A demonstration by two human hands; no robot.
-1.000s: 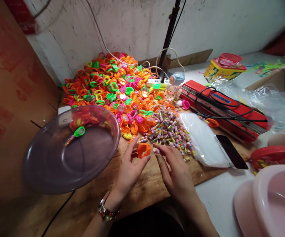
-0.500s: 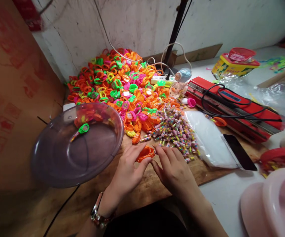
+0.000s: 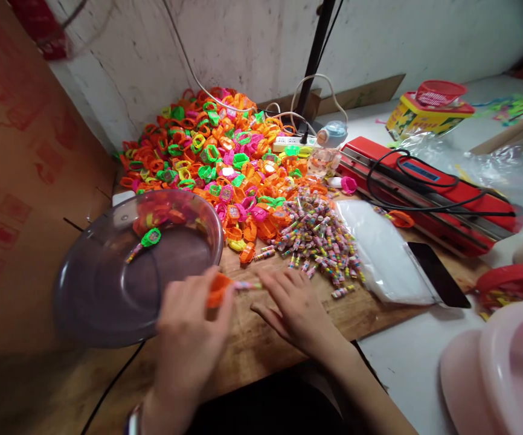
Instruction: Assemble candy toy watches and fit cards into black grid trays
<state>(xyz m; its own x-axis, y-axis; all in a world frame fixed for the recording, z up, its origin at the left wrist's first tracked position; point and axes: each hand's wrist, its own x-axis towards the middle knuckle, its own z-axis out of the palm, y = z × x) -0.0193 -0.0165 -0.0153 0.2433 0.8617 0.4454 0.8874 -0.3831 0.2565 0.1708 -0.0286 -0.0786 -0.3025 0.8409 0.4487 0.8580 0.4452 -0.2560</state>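
My left hand (image 3: 193,332), blurred by motion, grips an orange toy watch (image 3: 218,291) at the front rim of the basin. From the watch a small candy roll (image 3: 246,285) in patterned wrapping sticks out to the right. Just beyond the roll's tip is my right hand (image 3: 295,311), thumb and fingers apart, with nothing visible in it. A clear purplish oval basin (image 3: 102,302) holds a green toy watch (image 3: 151,237) with a candy roll joined to it. Behind lies a heap of toy watches (image 3: 225,163), and to its right a pile of candy rolls (image 3: 322,235).
Right of the candy pile lie clear plastic bags (image 3: 379,260), a black phone (image 3: 440,275) and a red bag sealer (image 3: 429,187) with its cable. A pink tub (image 3: 470,368) stands at the right front. A cardboard box (image 3: 26,199) walls the left side.
My left hand has moved left toward the basin with the orange watch, and the candy roll now shows on it. My right hand has come off the watch, its fingers opened.
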